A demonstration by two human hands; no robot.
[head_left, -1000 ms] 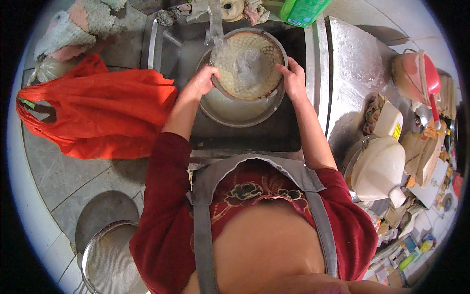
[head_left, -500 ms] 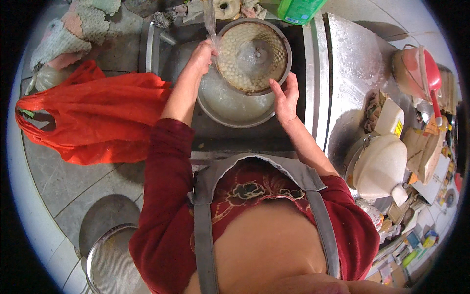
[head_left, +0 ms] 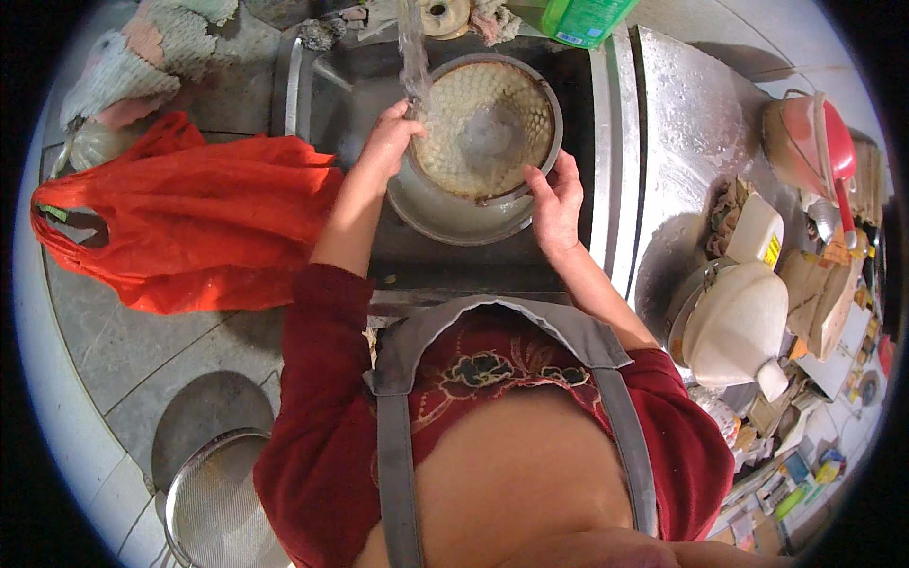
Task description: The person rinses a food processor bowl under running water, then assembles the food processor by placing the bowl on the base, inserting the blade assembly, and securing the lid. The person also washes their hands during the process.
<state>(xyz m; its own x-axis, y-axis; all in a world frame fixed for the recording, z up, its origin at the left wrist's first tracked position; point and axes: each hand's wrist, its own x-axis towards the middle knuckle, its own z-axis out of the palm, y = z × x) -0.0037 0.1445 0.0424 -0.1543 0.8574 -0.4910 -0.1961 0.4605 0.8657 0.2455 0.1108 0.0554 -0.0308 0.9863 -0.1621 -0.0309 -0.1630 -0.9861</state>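
A round metal bowl (head_left: 507, 133) with a dimpled, honeycomb-like inner wall hangs tilted in the sink. My left hand (head_left: 386, 142) is closed on its left rim, beside the stream of running water (head_left: 411, 52). My right hand (head_left: 557, 204) grips the lower right rim, thumb on the inside edge and fingers around the outside. Water falls on the bowl's left side, and cloudy wetness shows at its bottom. Beneath it stands a wider metal basin (head_left: 445, 225), partly hidden by the bowl.
A red plastic bag (head_left: 208, 227) lies on the tiled counter at left, with a mesh strainer (head_left: 222, 506) nearer me. The green bottle (head_left: 585, 19) stands behind the sink. On the right are a wet steel drainboard (head_left: 696, 123), a red-and-pink dipper (head_left: 805, 137) and a white plastic container (head_left: 734, 317).
The bowl has come slightly toward me and turned a little, both hands moving along with it. Its left side still meets the water stream.
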